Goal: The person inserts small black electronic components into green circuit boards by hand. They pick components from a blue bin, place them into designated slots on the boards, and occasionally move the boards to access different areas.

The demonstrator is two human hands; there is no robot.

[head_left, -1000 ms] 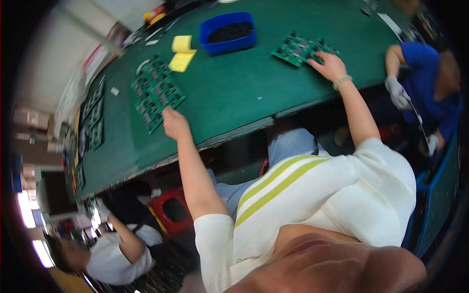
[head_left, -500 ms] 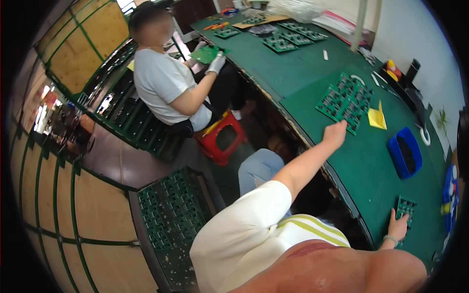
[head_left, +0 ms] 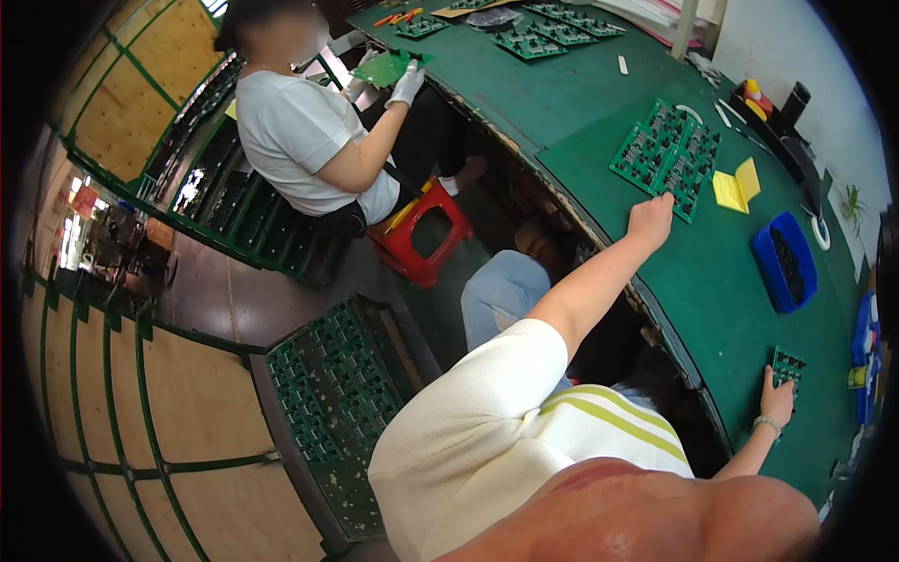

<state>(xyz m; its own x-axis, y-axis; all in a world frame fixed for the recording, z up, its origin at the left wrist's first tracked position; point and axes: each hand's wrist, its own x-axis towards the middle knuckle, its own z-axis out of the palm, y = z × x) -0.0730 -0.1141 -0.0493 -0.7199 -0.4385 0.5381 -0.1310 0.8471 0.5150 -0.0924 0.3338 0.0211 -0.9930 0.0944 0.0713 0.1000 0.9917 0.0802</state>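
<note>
**Spanning two circuit boards, one at each hand**

Your left hand (head_left: 651, 223) is closed with its fingertips at the near edge of the larger green board (head_left: 663, 155), seemingly pinching it. That board lies flat on the green table (head_left: 698, 290), directly beyond those fingertips. It looks nearly square, so its long axis is hard to tell; a seam suggests joined or adjoining boards. Your left hand is clearly the nearer one.

Your right hand (head_left: 776, 398) is bent over the smaller green board (head_left: 787, 361), which shows past your fingertips and along their right side, its long axis seeming to run away from you. You can't tell whether the fingers clasp it or just rest there.

Around your left grip, from left to right: a tray of boards (head_left: 328, 375) sits low to its left; farther out, a co-worker (head_left: 295, 136) on a red stool (head_left: 426, 239) holds another board (head_left: 382, 70); more boards (head_left: 531, 44) lie beyond; yellow paper (head_left: 738, 187) sits just right of the larger board, crowding that side; and the blue bin (head_left: 785, 267) stands farther right, beyond your right hand.
</note>
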